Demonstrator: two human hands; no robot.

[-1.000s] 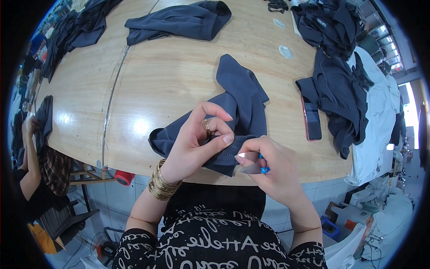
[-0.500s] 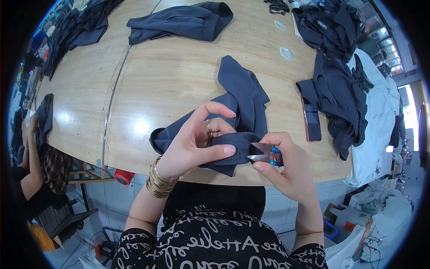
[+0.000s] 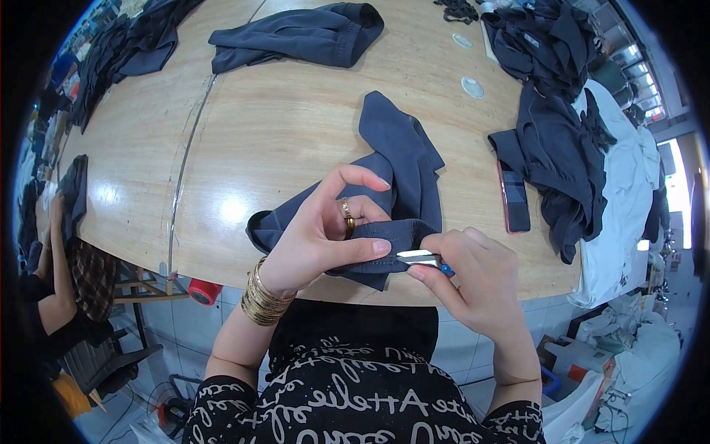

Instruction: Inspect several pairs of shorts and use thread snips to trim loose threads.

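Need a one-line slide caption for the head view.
Left hand pinches dark garment hem; right hand holds small thread snips against it.

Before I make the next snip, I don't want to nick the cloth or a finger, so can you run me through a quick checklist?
1. Left hand pinches the folded edge of the dark garment firmly: ok.
2. Right hand has the small snips, metal tip pointing at the edge: ok.
3. Left thumb clear of the blades: not ok, it lies right beside the tip.
4. Loose thread visible at the tip: cannot tell, too small.
5. Rest of the garment lies on the wooden table: ok.
6. Phone apart from the work: ok.
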